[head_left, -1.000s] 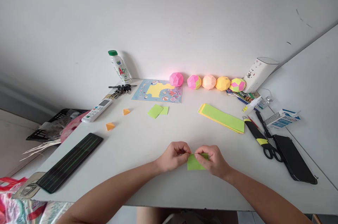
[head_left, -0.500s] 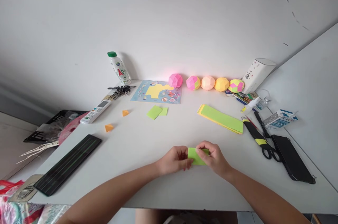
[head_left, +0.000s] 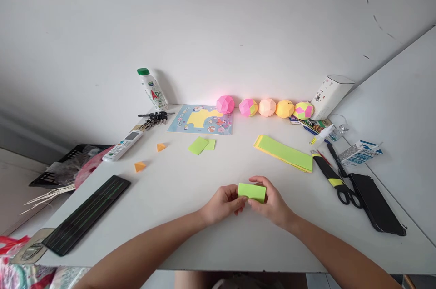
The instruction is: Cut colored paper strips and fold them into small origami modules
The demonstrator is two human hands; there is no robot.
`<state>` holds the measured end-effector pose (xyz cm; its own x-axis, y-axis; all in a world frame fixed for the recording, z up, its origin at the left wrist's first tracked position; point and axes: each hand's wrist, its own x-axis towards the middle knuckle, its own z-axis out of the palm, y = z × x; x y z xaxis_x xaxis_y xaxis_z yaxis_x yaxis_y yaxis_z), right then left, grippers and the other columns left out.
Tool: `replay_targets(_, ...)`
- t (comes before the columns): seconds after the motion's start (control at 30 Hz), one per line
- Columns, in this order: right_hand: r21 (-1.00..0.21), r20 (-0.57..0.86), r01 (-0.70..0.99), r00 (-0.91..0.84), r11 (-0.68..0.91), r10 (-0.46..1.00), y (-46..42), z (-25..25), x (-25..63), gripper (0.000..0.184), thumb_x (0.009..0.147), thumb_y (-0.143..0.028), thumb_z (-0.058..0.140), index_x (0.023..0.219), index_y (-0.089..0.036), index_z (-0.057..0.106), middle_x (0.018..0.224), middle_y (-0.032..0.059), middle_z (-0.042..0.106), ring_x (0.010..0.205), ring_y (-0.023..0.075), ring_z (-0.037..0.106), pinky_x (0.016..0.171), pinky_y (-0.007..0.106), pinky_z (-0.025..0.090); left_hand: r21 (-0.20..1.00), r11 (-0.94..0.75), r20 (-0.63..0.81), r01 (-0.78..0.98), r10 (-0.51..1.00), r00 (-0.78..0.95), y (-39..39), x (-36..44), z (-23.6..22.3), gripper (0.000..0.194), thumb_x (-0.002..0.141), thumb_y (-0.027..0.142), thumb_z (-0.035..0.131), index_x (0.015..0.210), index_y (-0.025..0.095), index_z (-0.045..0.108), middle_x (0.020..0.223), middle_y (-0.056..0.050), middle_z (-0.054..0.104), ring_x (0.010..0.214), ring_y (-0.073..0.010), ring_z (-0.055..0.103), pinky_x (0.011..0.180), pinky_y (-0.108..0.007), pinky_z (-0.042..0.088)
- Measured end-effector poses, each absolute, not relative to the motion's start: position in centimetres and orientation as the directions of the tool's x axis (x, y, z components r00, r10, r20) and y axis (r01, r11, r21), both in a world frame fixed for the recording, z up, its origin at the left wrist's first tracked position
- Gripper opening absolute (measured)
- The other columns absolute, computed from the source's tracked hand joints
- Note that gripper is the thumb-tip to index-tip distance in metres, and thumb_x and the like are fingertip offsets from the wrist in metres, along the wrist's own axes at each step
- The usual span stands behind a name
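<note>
A small green paper rectangle [head_left: 252, 191] is held up between both hands above the near middle of the table. My left hand [head_left: 223, 205] pinches its lower left corner, the thumb in front. My right hand [head_left: 272, 202] grips its right side, with the thumb at the lower edge and the fingers curled behind the top. Farther back lie two green paper pieces [head_left: 198, 146], partly overlapping. A stack of long green and yellow paper strips [head_left: 284, 152] rests to the right. At the left sit two small folded orange paper pieces [head_left: 140, 166].
Several faceted paper balls [head_left: 267, 107] line the wall beside a blue printed card [head_left: 177, 121]. A bottle [head_left: 153, 91], keys [head_left: 155, 118], a remote [head_left: 122, 146] and a dark long case [head_left: 88, 214] stand left. Right are scissors [head_left: 335, 180], a black phone-like slab [head_left: 376, 202] and a carton [head_left: 361, 152].
The green paper has been raised and tilted up slightly. My right thumb has slid from its face to the lower edge, and the right fingers have lifted away from the top.
</note>
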<state>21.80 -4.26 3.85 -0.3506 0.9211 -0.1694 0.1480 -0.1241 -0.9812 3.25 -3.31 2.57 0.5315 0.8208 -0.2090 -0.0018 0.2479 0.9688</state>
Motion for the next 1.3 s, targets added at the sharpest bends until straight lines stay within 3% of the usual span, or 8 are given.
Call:
replay_targets(0.17,-0.968,-0.19,0.226,-0.366,-0.111,0.911,-4.4,3.9,21.7,0.04,0.075,-0.021,0.06,0.111,-0.025,0.045,0.088,0.0005,0.052,0.063,0.0104,0.05,0.052,0.022,0.042,0.976,0.162,-0.217,0.147,0.797,0.563,-3.4,3.1,2.7,0.031,0.081,0.045,0.052,0.081,0.014,0.054,0.055,0.004,0.048,0.047,-0.0083,0.042,0.046,-0.023,0.033)
replay_targets(0.37,-0.98,-0.181,0.147,-0.389,-0.133,0.903,-3.9,4.2,22.2,0.037,0.075,-0.028,0.064,0.107,-0.022,0.047,0.084,0.0007,0.055,0.068,0.012,0.051,0.053,0.022,0.042,0.964,0.098,-0.214,0.245,0.835,0.507,-3.4,2.7,2.9,0.033,0.081,0.048,0.05,0.069,0.018,0.044,0.049,0.005,0.047,0.045,-0.0082,0.038,0.044,-0.022,0.028)
replay_targets(0.6,-0.99,-0.129,0.101,-0.36,-0.099,0.924,-2.8,4.1,22.9,0.036,0.077,-0.036,0.063,0.106,-0.019,0.049,0.075,-0.0012,0.056,0.057,0.0096,0.049,0.049,0.023,0.042,0.973,0.203,-0.23,0.107,0.841,0.489,-2.5,2.6,2.2,0.04,0.076,0.054,0.055,0.066,0.02,0.035,0.045,0.007,0.047,0.039,-0.0068,0.037,0.041,-0.02,0.029)
replay_targets(0.87,-0.981,-0.162,0.169,-0.445,-0.095,0.881,-2.6,3.7,23.2,0.031,0.083,-0.036,0.056,0.108,-0.018,0.054,0.071,-0.0022,0.053,0.056,0.0082,0.046,0.049,0.022,0.041,0.968,0.25,-0.234,0.029,0.85,0.472,-2.4,2.5,2.4,0.035,0.075,0.05,0.059,0.078,0.017,0.046,0.059,0.004,0.052,0.046,-0.0084,0.048,0.044,-0.021,0.036)
replay_targets(1.03,-0.952,-0.056,0.3,-0.372,0.063,0.926,-2.4,2.9,23.5,0.032,0.085,-0.037,0.052,0.112,-0.02,0.055,0.078,0.001,0.055,0.066,0.0124,0.053,0.059,0.027,0.049,0.971,0.234,-0.218,-0.045,0.949,0.228,-1.2,1.4,3.0,0.033,0.074,0.045,0.062,0.068,0.018,0.044,0.045,0.009,0.041,0.037,-0.0052,0.036,0.038,-0.018,0.027)
replay_targets(1.1,-0.885,0.093,0.403,-0.34,0.234,0.936,-1.8,2.5,24.0,0.026,0.086,-0.034,0.05,0.107,-0.02,0.057,0.081,0.0036,0.057,0.07,0.015,0.055,0.061,0.029,0.05,0.962,0.212,-0.206,-0.172,0.977,0.055,0.0,0.3,3.3,0.033,0.073,0.04,0.065,0.064,0.018,0.042,0.041,0.009,0.038,0.035,-0.0042,0.032,0.037,-0.018,0.026)
replay_targets(1.2,-0.666,0.359,0.586,-0.291,0.462,0.887,-0.1,1.9,25.5,0.02,0.086,-0.027,0.047,0.101,-0.021,0.059,0.089,0.0082,0.06,0.08,0.0204,0.057,0.069,0.035,0.051,0.882,0.218,-0.302,-0.417,0.942,-0.146,2.4,-1.9,3.5,0.033,0.071,0.031,0.069,0.061,0.018,0.039,0.045,0.009,0.038,0.037,-0.0041,0.037,0.037,-0.017,0.029)
replay_targets(1.3,-0.413,0.512,0.78,-0.228,0.47,0.828,2.0,1.3,27.4,0.023,0.086,-0.024,0.046,0.104,-0.019,0.06,0.103,0.0125,0.058,0.102,0.0263,0.053,0.09,0.044,0.045,0.843,0.261,-0.384,-0.47,0.904,-0.187,4.2,-3.7,3.1,0.024,0.076,0.026,0.062,0.064,0.016,0.043,0.052,0.004,0.046,0.043,-0.0061,0.046,0.041,-0.018,0.037)
